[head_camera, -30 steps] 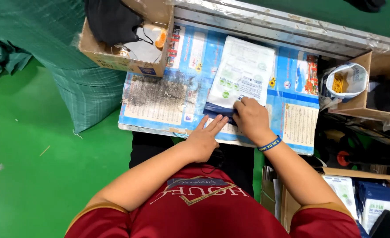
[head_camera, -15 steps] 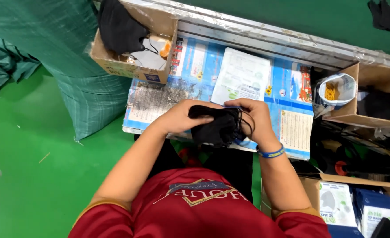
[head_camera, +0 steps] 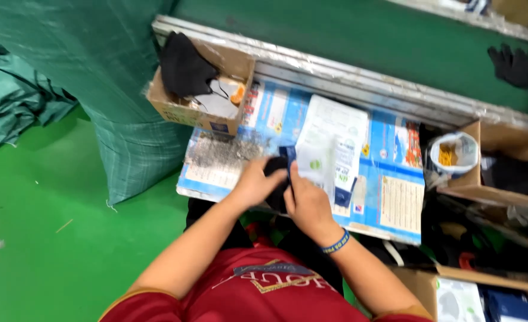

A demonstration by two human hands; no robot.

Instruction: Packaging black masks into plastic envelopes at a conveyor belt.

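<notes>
A person's left hand (head_camera: pixel 256 182) and right hand (head_camera: pixel 307 201) are gripping a black mask (head_camera: pixel 276 179) together, sliding it into a clear packet (head_camera: pixel 319 162) on the printed board (head_camera: pixel 395 197); aligning edges likely follows.

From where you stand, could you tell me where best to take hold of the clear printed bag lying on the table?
Probably by the bag's far edge, coming from the side away from the person. It lies flat on the table with that end bare. Its near end is taken up: the right hand and left hand work a black item there.
</notes>
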